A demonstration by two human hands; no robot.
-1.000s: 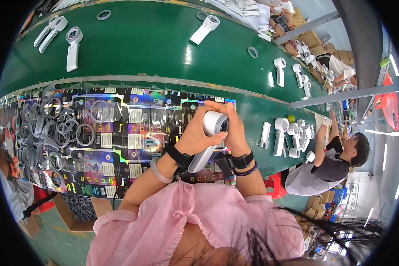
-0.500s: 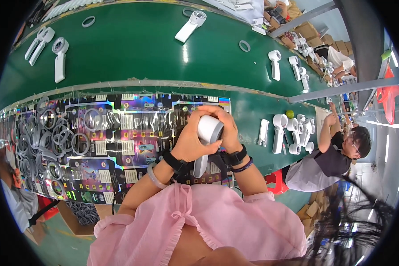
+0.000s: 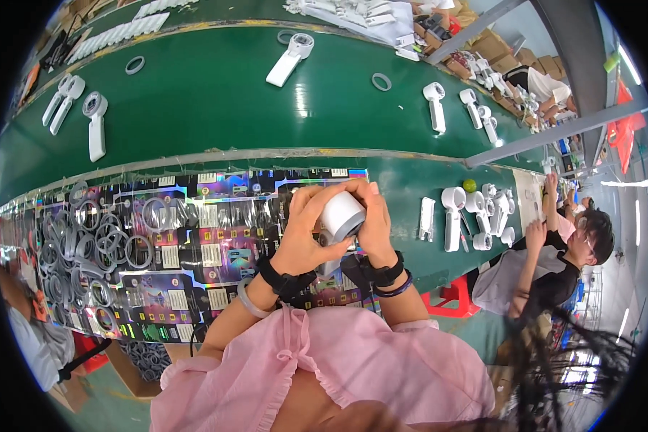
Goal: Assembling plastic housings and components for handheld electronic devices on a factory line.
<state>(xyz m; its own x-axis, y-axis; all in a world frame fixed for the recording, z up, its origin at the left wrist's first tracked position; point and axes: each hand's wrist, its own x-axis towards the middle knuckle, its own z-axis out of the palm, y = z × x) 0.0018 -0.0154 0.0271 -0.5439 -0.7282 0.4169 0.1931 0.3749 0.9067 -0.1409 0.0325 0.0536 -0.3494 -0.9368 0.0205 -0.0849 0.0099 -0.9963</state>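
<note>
Between my two hands is a handheld fan (image 3: pixel 340 210), its round white head tilted with a grey ring at the edge turned to the right. My left hand (image 3: pixel 304 232) wraps the head from the left, thumb across its near side. On the other side my right hand (image 3: pixel 374 225) curls its fingers over the top and right of it. Most of the handle is hidden behind my left hand and wrist. A heap of loose grey rings (image 3: pixel 86 245) lies on the left, over the printed sheets (image 3: pixel 216 237) covering my worktop.
White handheld fans (image 3: pixel 453 216) stand grouped on the right beside a small green ball (image 3: pixel 469 185). Beyond a raised ledge (image 3: pixel 266 154), a green belt (image 3: pixel 194 93) carries spaced fans and grey rings. A co-worker (image 3: pixel 554 259) sits at right, near a red stool (image 3: pixel 450 299).
The fan has tipped in my hands, so its handle shows less and its grey edge points lower. Fans on the belt have shifted slightly left and nearer in the picture. The co-worker's arms have moved.
</note>
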